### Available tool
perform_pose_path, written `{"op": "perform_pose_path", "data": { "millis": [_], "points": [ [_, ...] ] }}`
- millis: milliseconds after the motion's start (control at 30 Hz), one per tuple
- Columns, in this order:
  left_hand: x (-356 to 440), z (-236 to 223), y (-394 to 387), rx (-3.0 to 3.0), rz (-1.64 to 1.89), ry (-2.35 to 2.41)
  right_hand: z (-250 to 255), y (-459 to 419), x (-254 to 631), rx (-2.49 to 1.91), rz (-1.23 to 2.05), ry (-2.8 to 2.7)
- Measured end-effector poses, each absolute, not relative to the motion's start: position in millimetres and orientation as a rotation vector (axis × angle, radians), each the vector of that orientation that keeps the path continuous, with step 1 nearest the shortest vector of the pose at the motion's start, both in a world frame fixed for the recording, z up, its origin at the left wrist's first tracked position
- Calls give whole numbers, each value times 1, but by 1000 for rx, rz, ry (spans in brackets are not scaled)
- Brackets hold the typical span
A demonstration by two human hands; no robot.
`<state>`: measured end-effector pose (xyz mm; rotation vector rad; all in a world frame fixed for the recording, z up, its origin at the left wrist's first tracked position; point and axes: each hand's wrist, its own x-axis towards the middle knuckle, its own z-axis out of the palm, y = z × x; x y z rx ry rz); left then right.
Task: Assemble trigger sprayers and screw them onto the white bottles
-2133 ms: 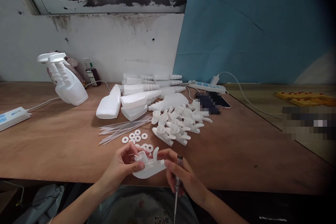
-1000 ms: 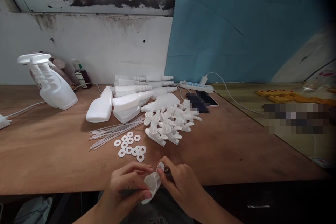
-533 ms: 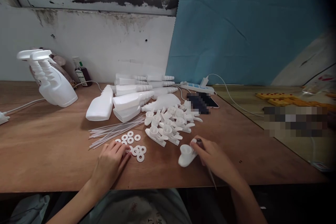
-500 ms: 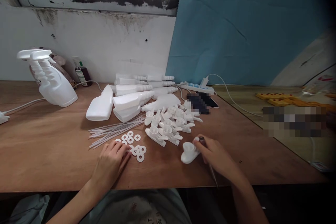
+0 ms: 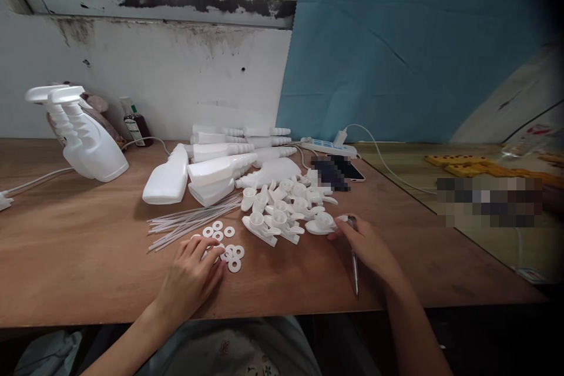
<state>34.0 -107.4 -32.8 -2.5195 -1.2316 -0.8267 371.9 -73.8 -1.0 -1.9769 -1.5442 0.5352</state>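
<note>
My right hand [image 5: 366, 245] holds a thin screwdriver [image 5: 354, 264] whose shaft points back toward me, and its fingertips touch a white trigger sprayer head [image 5: 322, 223] lying at the right edge of a pile of sprayer heads [image 5: 282, 208]. My left hand [image 5: 190, 275] rests on the wooden table [image 5: 88, 252], fingers curled over the near side of a cluster of white washers [image 5: 224, 241]. Whether a washer is pinched in it is hidden. Clear dip tubes [image 5: 194, 218] lie just behind the washers.
White bottles lie stacked [image 5: 220, 167] behind the parts; two upright spray bottles [image 5: 83, 138] and a small brown bottle [image 5: 132, 123] stand at back left. A power strip [image 5: 328, 147], cable and phone [image 5: 339, 170] sit at back right. Yellow pieces [image 5: 480, 164] lie on the neighbouring table.
The sprayer head held in both hands went to my right hand alone, which carried it forward and set it by the pile. My left hand moved onto the washers.
</note>
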Motion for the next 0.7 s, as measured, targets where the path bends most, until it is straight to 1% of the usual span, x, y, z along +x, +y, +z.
{"op": "perform_pose_path", "data": {
  "millis": [300,500,600,700],
  "points": [
    [33,-33,-106,-2608,-821,-1169,-11,-75,367,-1791,585,-1467],
    [34,-31,-106,-2754,-713,-1107,0,-84,370,-1789,560,-1367],
    [34,-30,-107,-2761,-731,-1114,6,-94,365,-1668,572,-1299],
    [34,-29,-107,-2745,-772,-1086,7,-104,348,-1473,667,-1248]
  ]
}}
